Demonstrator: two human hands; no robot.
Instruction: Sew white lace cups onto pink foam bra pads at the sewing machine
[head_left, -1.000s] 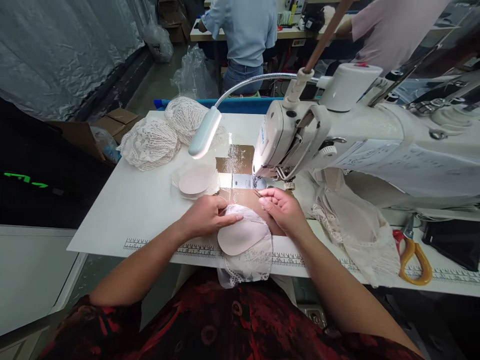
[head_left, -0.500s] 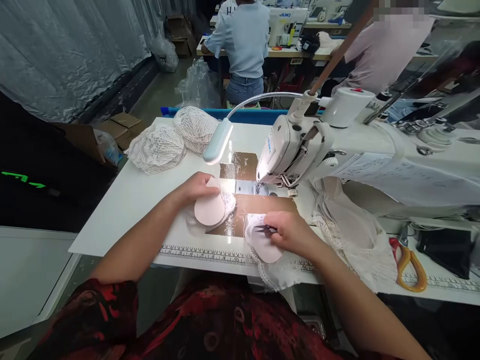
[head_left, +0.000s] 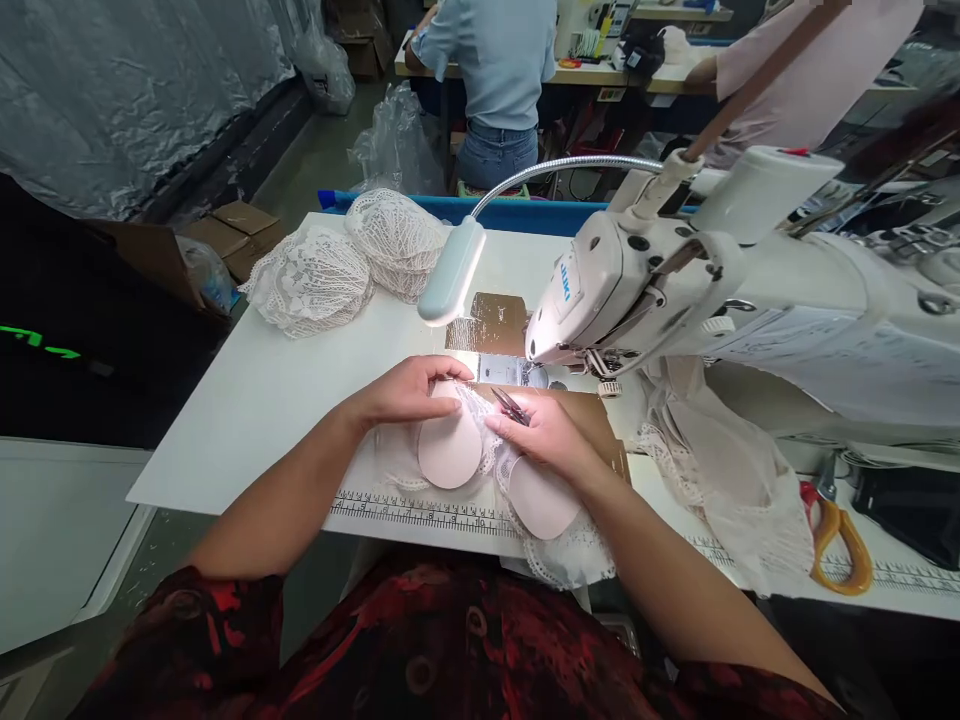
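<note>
My left hand (head_left: 411, 390) is closed on the upper edge of a pale, rounded bra cup (head_left: 450, 446) edged in white lace. My right hand (head_left: 541, 432) has small dark thread snips (head_left: 511, 406) tucked in its fingers, the points aimed up and left. Its thumb and forefinger also pinch the lace between the two cups. A second pale cup (head_left: 543, 500) lies below that hand, its lace border hanging over the table's front edge. Just beyond both hands is the sewing machine's needle area (head_left: 531, 372), lit by a lamp (head_left: 452, 272).
Two bundles of white lace cups (head_left: 309, 280) lie at the back left. The sewing machine (head_left: 637, 280) fills the right side. More pale lace fabric (head_left: 731, 480) and orange-handled scissors (head_left: 841, 545) lie at right. A printed ruler (head_left: 427, 512) runs along the front edge. Co-workers sit beyond.
My right hand has moved up and left from the second cup to the lace near my left hand. The snips now point more upward. The camera view has shifted slightly.
</note>
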